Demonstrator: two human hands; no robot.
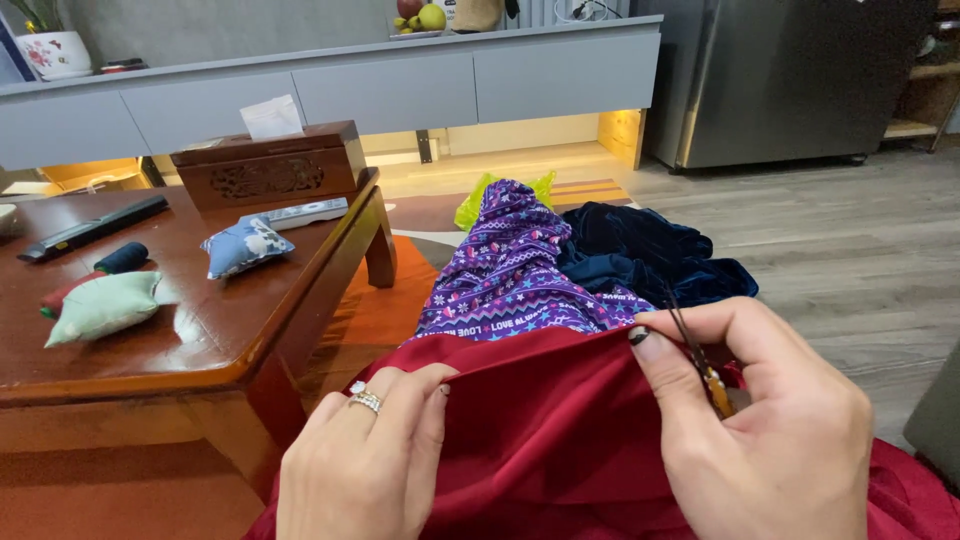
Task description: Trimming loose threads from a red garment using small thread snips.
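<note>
A dark red satin cloth point(545, 430) lies across my lap at the bottom of the view. My left hand point(365, 455), with a ring on one finger, pinches its upper edge from the left. My right hand point(760, 420) grips the same edge from the right and also holds a thin dark tool with an orange-brown handle point(700, 362) between its fingers. Beyond the red cloth lie a purple patterned fabric point(505, 265) and a dark blue velvet fabric point(640, 250) on the floor.
A low wooden table point(200, 340) stands at the left, carrying a pale green cushion point(105, 305), a blue patterned cushion point(243, 246), a remote point(92, 228) and a carved wooden tissue box point(270, 165). A grey cabinet point(400, 90) and a steel fridge point(790, 80) stand behind.
</note>
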